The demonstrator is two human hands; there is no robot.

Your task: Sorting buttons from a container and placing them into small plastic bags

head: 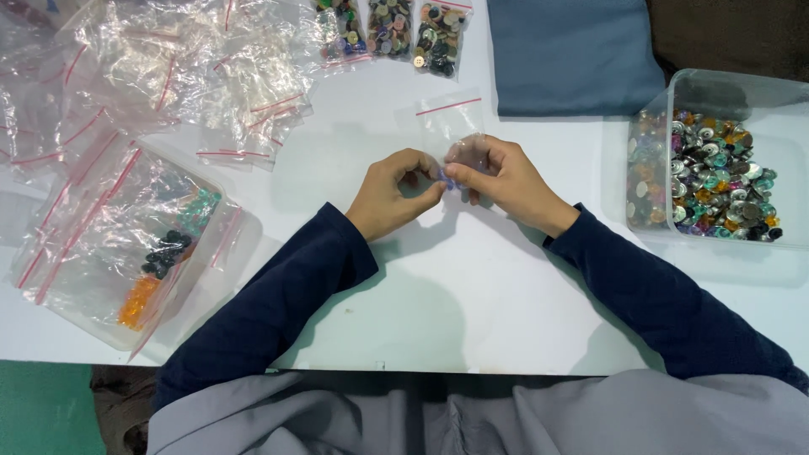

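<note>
Between both grips: small bag (451,126) | maybe holding a blue button (447,176)

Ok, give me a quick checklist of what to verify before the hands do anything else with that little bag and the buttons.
1. Small clear zip bag held: ok, the right hand grips its lower part.
2. Small blue piece pinched between both hands: ok, the left hand meets the right there.
3. Bag mouth open: cannot tell.
4. Piece already inside the bag: cannot tell, the fingers hide it.
5. Tub of mixed buttons beside the right hand: ok.
6. Filled button bags set apart at the far edge of the table: ok.
</note>
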